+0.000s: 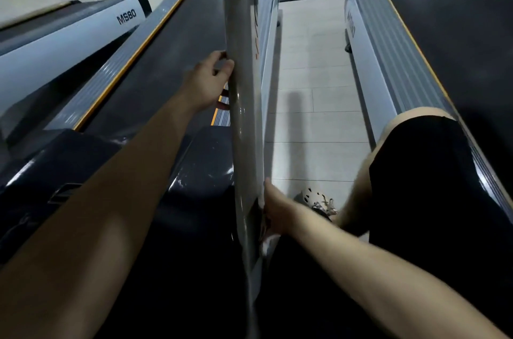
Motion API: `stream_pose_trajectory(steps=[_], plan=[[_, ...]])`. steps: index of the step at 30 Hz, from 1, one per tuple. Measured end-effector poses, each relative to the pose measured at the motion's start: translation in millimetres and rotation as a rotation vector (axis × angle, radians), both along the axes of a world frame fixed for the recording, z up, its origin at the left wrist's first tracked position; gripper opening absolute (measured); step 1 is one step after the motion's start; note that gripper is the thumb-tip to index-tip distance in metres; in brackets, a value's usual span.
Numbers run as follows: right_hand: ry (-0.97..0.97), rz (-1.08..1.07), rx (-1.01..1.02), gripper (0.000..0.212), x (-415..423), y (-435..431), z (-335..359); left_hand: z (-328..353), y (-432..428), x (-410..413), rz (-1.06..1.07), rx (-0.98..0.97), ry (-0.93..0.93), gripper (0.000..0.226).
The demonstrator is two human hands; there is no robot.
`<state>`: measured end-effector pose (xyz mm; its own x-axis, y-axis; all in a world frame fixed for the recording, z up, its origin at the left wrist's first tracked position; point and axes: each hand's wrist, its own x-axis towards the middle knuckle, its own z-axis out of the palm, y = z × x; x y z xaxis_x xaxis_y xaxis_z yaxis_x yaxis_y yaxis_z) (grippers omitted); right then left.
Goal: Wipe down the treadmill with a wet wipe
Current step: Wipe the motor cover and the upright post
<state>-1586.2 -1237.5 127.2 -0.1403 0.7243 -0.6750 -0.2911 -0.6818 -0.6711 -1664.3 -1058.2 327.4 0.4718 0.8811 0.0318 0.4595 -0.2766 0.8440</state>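
Right grip (277,213) is low on the treadmill's grey upright post (244,88), laid against its outer face with the thumb running up the edge. The fingers are tucked out of sight against the post, so whether they curl or lie flat cannot be told. A crumpled white scrap of the wet wipe (268,244) pokes out just below the palm, sandwiched between the grip and the post. That's where the wipe is: down near the foot of the upright, touching it.

Higher up, the left grip (212,76) wraps the near edge of the same post, thumb and fingers curled round it, steadying.

Beyond the post lie the glossy dark motor cover (200,161) and the black belt (180,41), with a yellow-edged side rail (116,66) on the far side. A second machine (388,47) stands to the right across a strip of pale floor tiles (313,88). A shoe (319,204) is planted there.

By the look of it, the step in hand is wiping the upright. The next move calls for a firm slide along the post with the wipe kept flat under the palm. The left grip will have to give way if the stroke climbs that far. The cover, rails and belt look yet to come.
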Motion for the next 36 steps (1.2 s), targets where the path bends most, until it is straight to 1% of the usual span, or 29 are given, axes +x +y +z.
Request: stream_pose_trajectory(steps=[3, 4, 5, 7, 8, 11, 13, 15, 17, 18, 20, 21, 22, 23, 24, 25, 27, 28, 29, 30, 32, 34, 35, 36], plan=[[-0.004, -0.058, 0.045, 0.063, 28.1, 30.4, 77.2, -2.1, -0.6, 2.6, 0.014, 0.04, 0.003, 0.037], [-0.088, -0.098, 0.112, 0.061, 34.1, 36.6, 98.2, -2.5, -0.3, 3.4, 0.018, 0.06, 0.001, 0.038], [-0.19, -0.164, 0.227, 0.059, 34.1, 39.2, 106.2, -2.9, 0.1, 3.7, 0.02, 0.086, -0.004, 0.039], [-0.466, -0.217, 0.497, 0.055, 24.1, 35.0, 101.9, -3.7, 2.6, 3.7, 0.007, 0.09, -0.002, 0.039], [-0.577, -0.225, 0.605, 0.056, 15.6, 30.7, 95.4, -3.0, 1.4, 4.0, 0.006, 0.086, 0.003, 0.039], [-0.68, -0.332, 0.793, 0.064, -1.3, 34.7, 65.6, -1.7, 1.2, 4.9, 0.0, 0.071, 0.011, 0.039], [-0.774, -0.291, 0.882, 0.07, -9.9, 21.0, 41.1, -0.3, 0.5, 5.1, 0.007, 0.062, 0.019, 0.039], [-0.989, -0.148, 0.981, 0.071, -25.1, -11.1, 8.1, 0.8, 1.5, 5.5, 0.004, 0.036, 0.034, 0.038], [-1.13, -0.005, 1.064, 0.061, -23.9, -30.1, -10.4, 0.0, 3.7, 5.4, 0.02, 0.058, 0.069, 0.039], [-1.156, -0.001, 1.122, 0.052, -16.1, -20.6, -4.1, -0.2, 3.5, 4.7, 0.029, 0.071, 0.084, 0.039], [-1.22, -0.1, 1.208, 0.037, 1.0, 19.3, 26.8, -3.1, 6.1, 3.7, 0.033, 0.111, 0.099, 0.037], [-1.256, -0.15, 1.243, 0.035, 10.4, 37.9, 41.4, -4.1, 7.8, 3.0, 0.03, 0.137, 0.112, 0.037], [-1.291, -0.155, 1.284, 0.035, 16.4, 47.9, 51.5, -2.4, 5.7, 2.7, 0.029, 0.148, 0.13, 0.037], [-1.336, -0.1, 1.355, 0.035, 19.0, 47.2, 45.9, -0.8, 3.7, 3.1, 0.029, 0.139, 0.134, 0.038], [-1.36, 0.031, 1.468, 0.035, 19.3, 37.7, 26.3, 1.0, 2.0, 3.9, 0.032, 0.1, 0.114, 0.038], [-1.359, 0.242, 1.589, 0.034, 16.2, 20.6, -1.2, 1.4, 2.8, 4.1, 0.029, 0.054, 0.082, 0.037], [-1.357, 0.754, 1.785, 0.034, 17.3, -14.9, -39.4, 3.5, -0.3, 5.1, 0.02, -0.003, 0.061, 0.037], [-1.345, 0.916, 1.821, 0.035, 22.7, -13.0, -42.9, 3.5, -0.9, 5.4, 0.011, -0.006, 0.063, 0.037], [-1.343, 0.985, 1.823, 0.035, 27.7, 0.2, -33.0, 2.8, -0.2, 5.2, 0.007, -0.003, 0.06, 0.038], [-1.368, 0.933, 1.843, 0.033, 33.3, 19.2, -13.3, 2.9, -0.5, 4.7, 0.011, -0.014, 0.055, 0.038], [-1.465, 0.646, 1.837, 0.032, 49.1, 57.5, 38.0, 3.9, -1.8, 4.5, 0.024, 0.023, 0.06, 0.038], [-1.569, 0.38, 1.738, 0.031, 55.9, 73.8, 69.7, 5.8, -2.7, 1.7, 0.028, 0.136, 0.126, 0.039], [-1.578, 0.317, 1.676, 0.033, 53.3, 69.6, 69.6, 5.2, -0.6, 0.1, 0.025, 0.17, 0.153, 0.039], [-1.564, 0.315, 1.648, 0.037, 49.6, 59.0, 59.2, 5.3, 0.6, -1.1, 0.025, 0.18, 0.162, 0.04]])
